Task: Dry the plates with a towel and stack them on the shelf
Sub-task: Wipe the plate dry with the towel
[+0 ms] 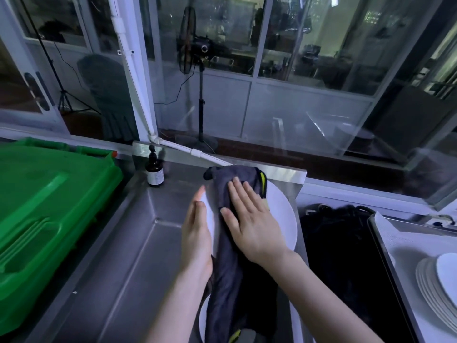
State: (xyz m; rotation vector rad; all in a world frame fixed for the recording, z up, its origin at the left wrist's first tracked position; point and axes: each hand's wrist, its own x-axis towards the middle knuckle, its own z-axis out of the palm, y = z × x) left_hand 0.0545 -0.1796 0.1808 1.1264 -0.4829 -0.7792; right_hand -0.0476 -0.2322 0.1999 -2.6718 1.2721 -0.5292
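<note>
A round white ceramic plate (283, 216) sat at centre, with a dark grey cloth towel with yellow-green trim (222, 268) draped across it from 12 to 6 o'clock. A stack of white plates (430, 288) lay at 4 o'clock.

the steel counter (118, 256) bears a brown pump bottle (155, 173); the right tray (400, 243) bears stacked plates (435, 290).

We see glass windows (309, 40) at 12 o'clock w/ a standing fan (189, 40) behind; green bin (49, 206) at 9, steel counter (138, 243) at 7.
</note>
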